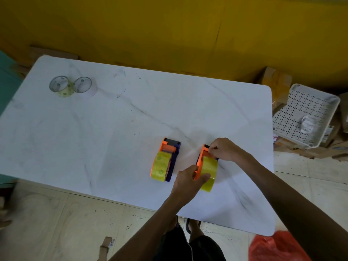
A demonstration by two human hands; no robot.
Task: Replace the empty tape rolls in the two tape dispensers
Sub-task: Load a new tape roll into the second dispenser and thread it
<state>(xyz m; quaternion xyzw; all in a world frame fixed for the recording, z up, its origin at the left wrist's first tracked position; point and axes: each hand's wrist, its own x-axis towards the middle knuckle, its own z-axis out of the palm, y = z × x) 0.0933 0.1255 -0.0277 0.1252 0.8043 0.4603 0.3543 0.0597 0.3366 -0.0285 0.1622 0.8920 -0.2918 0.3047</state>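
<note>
Two orange and purple tape dispensers stand side by side on the white marble-pattern table (113, 129). The left dispenser (166, 159) carries a yellowish roll and nobody touches it. My left hand (188, 180) grips the right dispenser (202, 162) around its orange side and its yellow tape roll (209, 170). My right hand (224, 148) pinches the front end of that dispenser near the roller, fingers closed on the tape end or the top part. Two near-empty rolls (72, 85) lie at the table's far left corner.
A white perforated tray (305, 113) with a crumpled wrapper sits on cardboard boxes beyond the table's right edge. A red plastic bag (276, 247) lies on the tiled floor at bottom right. A yellow wall runs behind the table.
</note>
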